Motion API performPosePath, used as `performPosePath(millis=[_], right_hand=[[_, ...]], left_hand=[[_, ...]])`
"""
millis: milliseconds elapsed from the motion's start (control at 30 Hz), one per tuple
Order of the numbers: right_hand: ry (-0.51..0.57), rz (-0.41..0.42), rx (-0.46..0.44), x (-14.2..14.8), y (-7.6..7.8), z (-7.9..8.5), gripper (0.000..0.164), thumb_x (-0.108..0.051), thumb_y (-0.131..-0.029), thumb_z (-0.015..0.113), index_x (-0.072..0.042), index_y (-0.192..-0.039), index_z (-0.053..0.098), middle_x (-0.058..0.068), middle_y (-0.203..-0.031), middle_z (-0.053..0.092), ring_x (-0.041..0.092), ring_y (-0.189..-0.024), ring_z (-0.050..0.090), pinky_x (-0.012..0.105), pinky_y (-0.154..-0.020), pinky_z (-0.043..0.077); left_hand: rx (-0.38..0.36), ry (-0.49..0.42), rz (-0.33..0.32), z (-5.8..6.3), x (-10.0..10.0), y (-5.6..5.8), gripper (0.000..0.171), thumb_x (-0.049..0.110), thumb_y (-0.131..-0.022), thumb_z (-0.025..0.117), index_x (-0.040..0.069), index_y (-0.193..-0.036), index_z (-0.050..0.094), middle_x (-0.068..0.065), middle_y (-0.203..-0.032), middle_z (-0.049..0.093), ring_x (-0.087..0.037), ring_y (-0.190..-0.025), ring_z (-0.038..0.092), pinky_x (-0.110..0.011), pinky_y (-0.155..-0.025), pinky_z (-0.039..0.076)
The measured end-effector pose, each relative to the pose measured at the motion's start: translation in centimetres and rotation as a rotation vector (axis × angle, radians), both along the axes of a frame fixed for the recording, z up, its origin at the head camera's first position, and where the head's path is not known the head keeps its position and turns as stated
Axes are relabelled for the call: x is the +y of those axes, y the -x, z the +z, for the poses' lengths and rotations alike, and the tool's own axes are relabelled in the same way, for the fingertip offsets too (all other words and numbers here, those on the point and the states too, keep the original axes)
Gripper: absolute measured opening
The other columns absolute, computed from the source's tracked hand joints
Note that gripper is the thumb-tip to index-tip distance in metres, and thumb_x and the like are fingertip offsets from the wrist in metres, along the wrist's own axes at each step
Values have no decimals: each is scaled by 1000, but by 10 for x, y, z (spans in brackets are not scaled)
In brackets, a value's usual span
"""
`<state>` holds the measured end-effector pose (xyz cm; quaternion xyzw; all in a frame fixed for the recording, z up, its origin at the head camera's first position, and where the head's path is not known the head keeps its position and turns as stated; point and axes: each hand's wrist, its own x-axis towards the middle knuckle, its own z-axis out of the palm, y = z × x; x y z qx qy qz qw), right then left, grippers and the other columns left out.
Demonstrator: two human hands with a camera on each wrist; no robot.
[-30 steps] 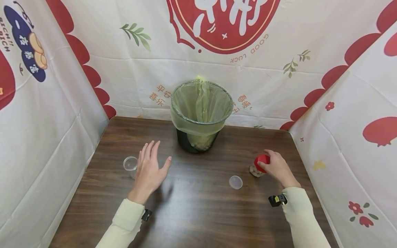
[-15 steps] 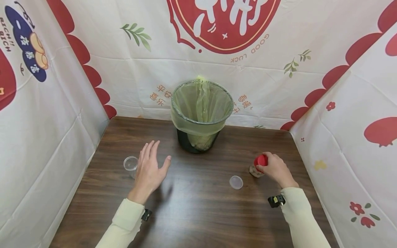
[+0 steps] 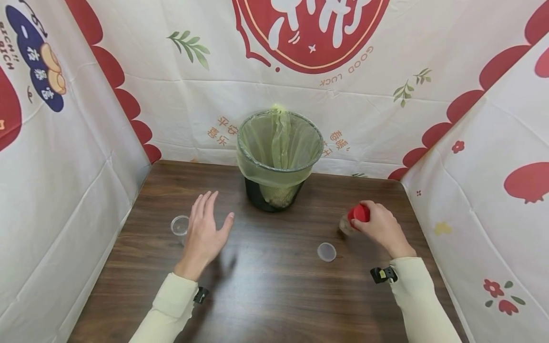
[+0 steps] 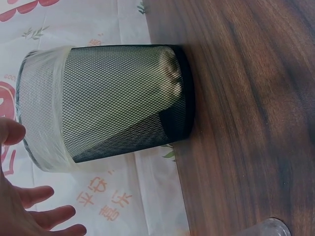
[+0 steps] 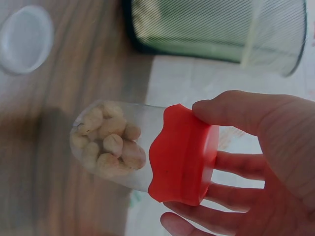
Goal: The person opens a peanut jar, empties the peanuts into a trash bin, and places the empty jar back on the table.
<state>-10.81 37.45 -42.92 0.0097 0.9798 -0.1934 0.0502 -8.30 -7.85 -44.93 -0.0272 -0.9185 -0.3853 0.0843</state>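
Note:
My right hand (image 3: pixel 383 228) grips a clear jar (image 3: pixel 346 224) by its red wavy-edged lid (image 5: pixel 184 155), thumb on one side and fingers on the other. Pale brown nut-like pieces (image 5: pixel 112 142) fill the lower part of the jar, which looks lifted off the table. My left hand (image 3: pixel 205 238) hovers above the table with its fingers spread, holding nothing. Just left of it stands a clear plastic cup (image 3: pixel 179 226), partly hidden behind the hand. A clear round lid (image 3: pixel 327 252) lies flat on the table, left of my right hand.
A black mesh bin (image 3: pixel 253 193) with a pale yellow-green liner (image 3: pixel 244 164) stands at the back middle of the brown wooden table (image 3: pixel 274 286). Something pale shows low inside it. Printed white cloth (image 3: pixel 150 119) hangs behind and at both sides.
My right hand has closed its fingers round the red lid and raised the jar slightly, up and to the left. The left hand has barely shifted.

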Motion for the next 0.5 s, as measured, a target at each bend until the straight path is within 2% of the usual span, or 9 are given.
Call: performPosePath(millis=[267, 500], right_hand=[[17, 59, 44, -39, -1, 33, 65, -25, -95, 77, 3, -149, 53, 33, -141, 60, 51, -119, 62, 66, -91, 62], [60, 131, 110, -75, -11, 55, 60, -22, -94, 77, -1, -147, 58, 27, -140, 64, 46, -118, 64, 62, -89, 62]], left_hand=[[20, -16, -11, 6, 3, 0, 77, 38, -102, 71, 10, -166, 38, -16, -175, 29, -38, -165, 23, -63, -129, 29], [-9, -77, -66, 13, 9, -1, 85, 39, -99, 76, 14, -168, 34, -12, -178, 25, -34, -166, 20, -62, -129, 29]])
